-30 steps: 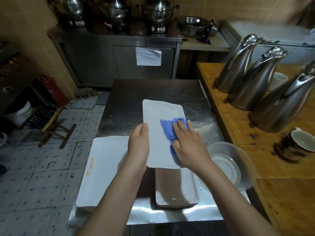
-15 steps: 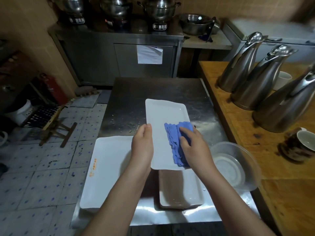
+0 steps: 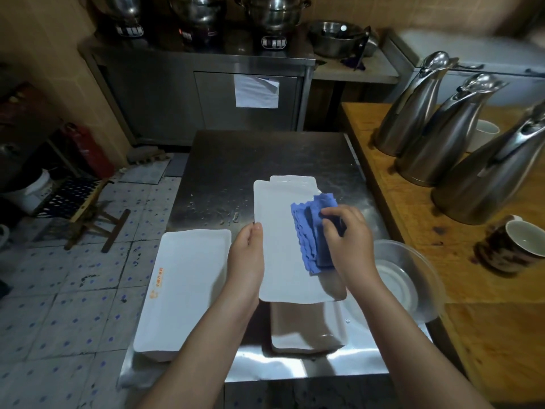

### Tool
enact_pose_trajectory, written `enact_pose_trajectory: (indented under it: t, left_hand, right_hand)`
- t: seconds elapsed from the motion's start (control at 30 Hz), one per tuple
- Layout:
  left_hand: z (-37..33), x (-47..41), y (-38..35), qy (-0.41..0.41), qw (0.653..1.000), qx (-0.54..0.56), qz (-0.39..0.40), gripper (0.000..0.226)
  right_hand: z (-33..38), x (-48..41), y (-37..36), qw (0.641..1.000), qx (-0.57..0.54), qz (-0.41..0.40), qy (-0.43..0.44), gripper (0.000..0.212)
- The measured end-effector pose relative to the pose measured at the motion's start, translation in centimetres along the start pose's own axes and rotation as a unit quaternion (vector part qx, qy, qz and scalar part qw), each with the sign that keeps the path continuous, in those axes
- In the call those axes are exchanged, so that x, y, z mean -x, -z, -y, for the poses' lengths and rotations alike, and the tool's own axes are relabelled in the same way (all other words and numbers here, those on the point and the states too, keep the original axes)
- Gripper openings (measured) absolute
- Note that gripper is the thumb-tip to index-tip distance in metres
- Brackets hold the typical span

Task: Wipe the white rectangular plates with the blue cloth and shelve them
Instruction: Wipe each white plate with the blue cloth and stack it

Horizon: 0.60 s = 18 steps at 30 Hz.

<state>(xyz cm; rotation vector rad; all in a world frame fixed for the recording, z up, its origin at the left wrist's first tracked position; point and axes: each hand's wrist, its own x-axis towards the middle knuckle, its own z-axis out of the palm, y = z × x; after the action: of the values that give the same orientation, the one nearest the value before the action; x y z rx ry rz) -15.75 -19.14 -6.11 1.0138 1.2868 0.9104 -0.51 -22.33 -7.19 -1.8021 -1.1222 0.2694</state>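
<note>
Here, the plate [image 3: 280, 261] is gripped by the left hand [image 3: 246, 255]; the cloth [image 3: 306, 231] is clutched on it by the right hand [image 3: 351, 240].

The steel table [image 3: 265, 154] lies bare beyond the white plates [image 3: 188, 276]; bowl [image 3: 427, 278] and jugs [image 3: 442, 128] crowd its right.

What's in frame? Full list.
held plate: 1, white, above table
cloth: 1, blue, on held plate
lower plate: 1, white, table's near edge
big plates: stack, count unclear, white with orange print, table's near left
bowl: 1, clear, table's right edge, white dish inside
table: 1, steel, centre
jugs: 3, steel, wooden counter, right
mugs: 2, one dark, one white, same counter
pots: 3, steel, back counter
paper: 1, white, cabinet door
hands: left hand grips held plate's left edge; right hand grips cloth
</note>
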Motion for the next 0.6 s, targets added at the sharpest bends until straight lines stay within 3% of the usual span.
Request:
enact_pose_trajectory:
  t: [0.27,0.43,0.6]
  left_hand:
    - [3.7,-0.1,-0.9,0.027,0.999,-0.018,-0.002,0.023]
    - [6.0,-0.2,-1.4,0.035,0.998,-0.048,-0.002,0.024]
    - [8.5,-0.5,-1.2,0.053,0.992,-0.117,0.017,0.024]
  right_hand:
    - [-2.7,-0.2,2.1,0.964,-0.197,0.031,-0.176,0.019]
    - [-3.9,-0.3,2.7,0.886,-0.337,0.054,-0.313,0.02]
    - [-4.5,-0.1,2.7,0.867,-0.357,0.071,-0.342,0.021]
